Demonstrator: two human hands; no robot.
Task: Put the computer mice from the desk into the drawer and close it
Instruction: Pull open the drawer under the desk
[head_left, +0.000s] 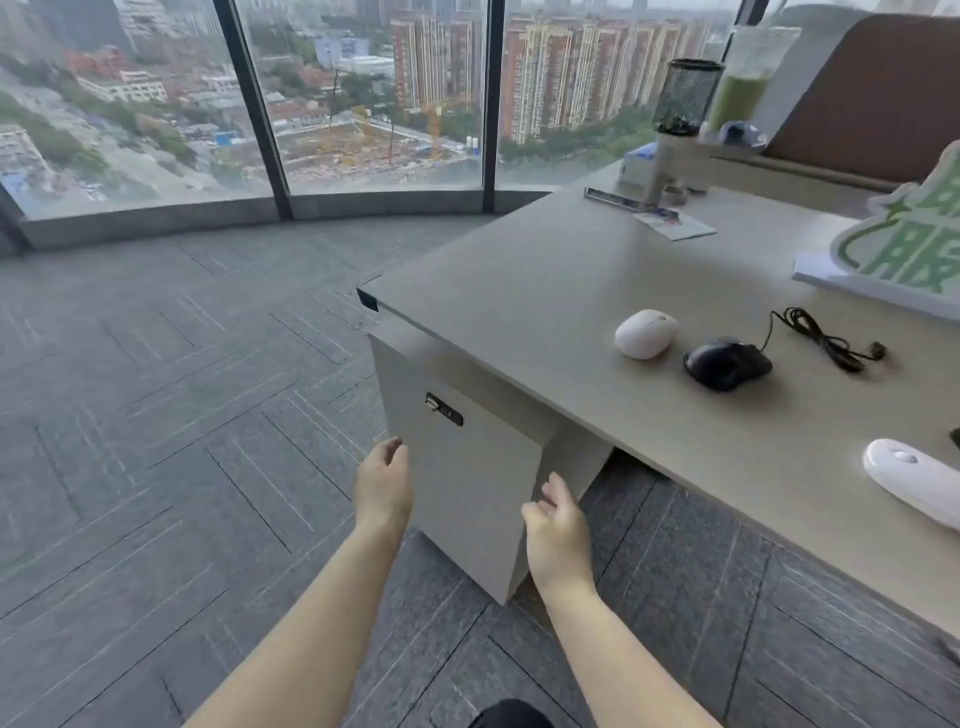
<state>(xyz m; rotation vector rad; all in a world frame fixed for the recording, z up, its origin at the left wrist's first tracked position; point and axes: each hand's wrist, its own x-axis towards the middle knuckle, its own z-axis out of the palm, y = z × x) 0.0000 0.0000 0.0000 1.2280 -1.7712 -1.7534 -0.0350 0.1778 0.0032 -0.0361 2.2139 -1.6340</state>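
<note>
Three mice lie on the grey desk (545, 291): a round white mouse (645, 333), a black wired mouse (727, 364) with its coiled cable (826, 338), and a flat white mouse (911, 480) at the right edge. Under the desk's left end stands a grey drawer cabinet (467, 483) with a black lock (443, 409); its front looks shut. My left hand (383, 483) is at the cabinet's left edge, fingers apart, holding nothing. My right hand (558, 530) is at the cabinet's right edge, fingers loosely curled and empty.
A green-and-white sign (904, 244) stands at the desk's right. A black mesh pen holder (683, 96), a green bottle (740, 88), a tissue box and leaflets (672, 222) sit at the far end. Grey carpet (156, 415) stretches left to large windows.
</note>
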